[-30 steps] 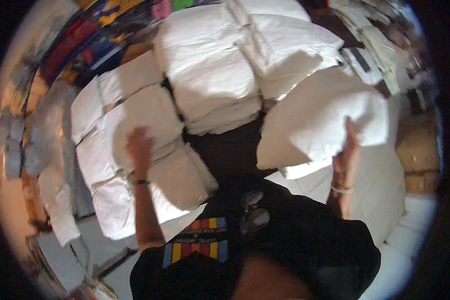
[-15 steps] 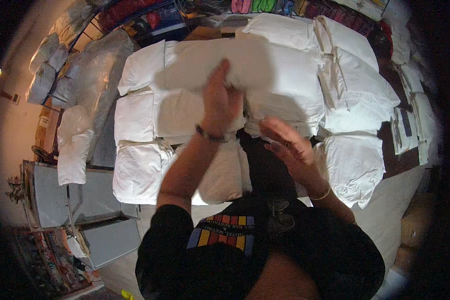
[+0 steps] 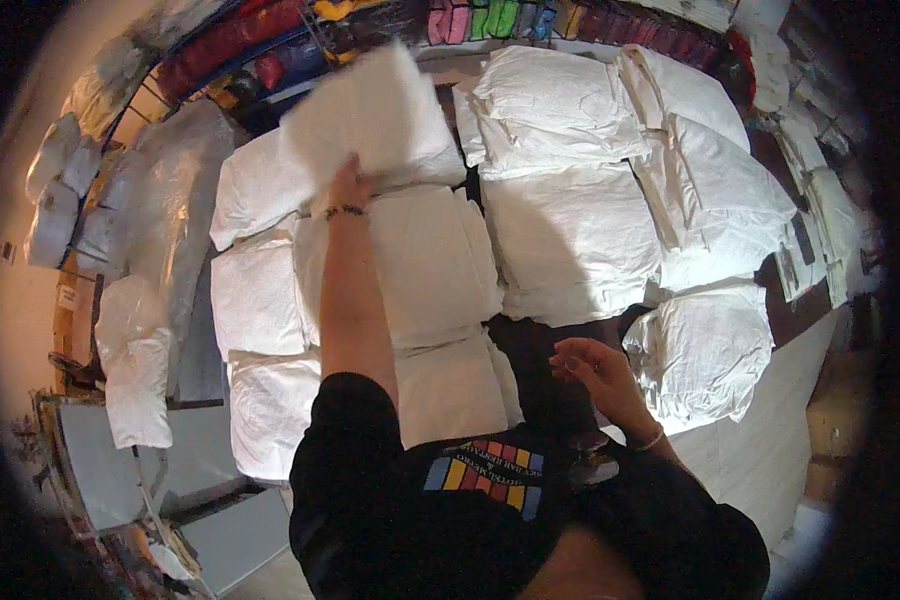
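Observation:
Folded white cloths lie in stacks in front of me. At the far left, my left hand (image 3: 348,190) grips the near edge of a folded white cloth bundle (image 3: 365,115), which is tilted and slightly blurred. Its thumb side shows on top, while some fingers are hidden. Nearer me in that column are another white stack (image 3: 430,255) and a third stack (image 3: 450,385). My right hand (image 3: 598,375) hovers over a dark gap, fingers loosely bent and apart, holding nothing. Right of it sits a rumpled white stack (image 3: 705,350).
More white stacks (image 3: 575,235) fill the middle and right. Clear-wrapped bundles (image 3: 135,350) stand at the left above grey panels (image 3: 235,535). Coloured packs (image 3: 490,20) line a shelf behind. A pale surface (image 3: 760,400) runs along the right.
My left hand has moved forward and left to the far bundle, which now sits turned and farther away. My right hand has drawn back toward me. The view has shifted.

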Available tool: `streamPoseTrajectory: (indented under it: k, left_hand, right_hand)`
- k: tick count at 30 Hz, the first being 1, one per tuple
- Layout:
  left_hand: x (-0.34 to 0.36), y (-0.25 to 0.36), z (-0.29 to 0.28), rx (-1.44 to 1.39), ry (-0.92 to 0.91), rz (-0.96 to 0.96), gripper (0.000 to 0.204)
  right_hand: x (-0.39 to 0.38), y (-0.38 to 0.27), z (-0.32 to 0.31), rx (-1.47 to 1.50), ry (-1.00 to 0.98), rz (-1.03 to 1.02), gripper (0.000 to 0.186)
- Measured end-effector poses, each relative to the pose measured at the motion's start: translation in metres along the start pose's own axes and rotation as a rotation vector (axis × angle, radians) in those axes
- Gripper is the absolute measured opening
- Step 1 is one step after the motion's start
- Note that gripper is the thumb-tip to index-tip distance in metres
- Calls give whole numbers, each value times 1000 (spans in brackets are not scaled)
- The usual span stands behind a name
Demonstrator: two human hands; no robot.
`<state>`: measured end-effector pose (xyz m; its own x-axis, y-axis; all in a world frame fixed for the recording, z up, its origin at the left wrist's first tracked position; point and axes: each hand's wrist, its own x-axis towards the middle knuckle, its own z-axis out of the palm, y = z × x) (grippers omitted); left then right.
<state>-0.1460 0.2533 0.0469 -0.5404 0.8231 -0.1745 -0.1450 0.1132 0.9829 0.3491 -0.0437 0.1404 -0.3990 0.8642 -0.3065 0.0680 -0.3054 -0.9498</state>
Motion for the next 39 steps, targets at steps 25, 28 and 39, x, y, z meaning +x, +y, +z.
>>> streamPoseTrajectory:
  k: [25,28,39]
  left_hand:
    - [64,-79,-22,-285,157,37,56]
    - [96,-87,-38,727,164,64,69]
    - [-175,-11,17,1747,-78,674,71]
  right_hand:
    - [-19,8,35,-525,-32,-43,28]
    - [-30,24,20,-561,49,26,27]
    - [-80,87,-97,-931,777,49,22]
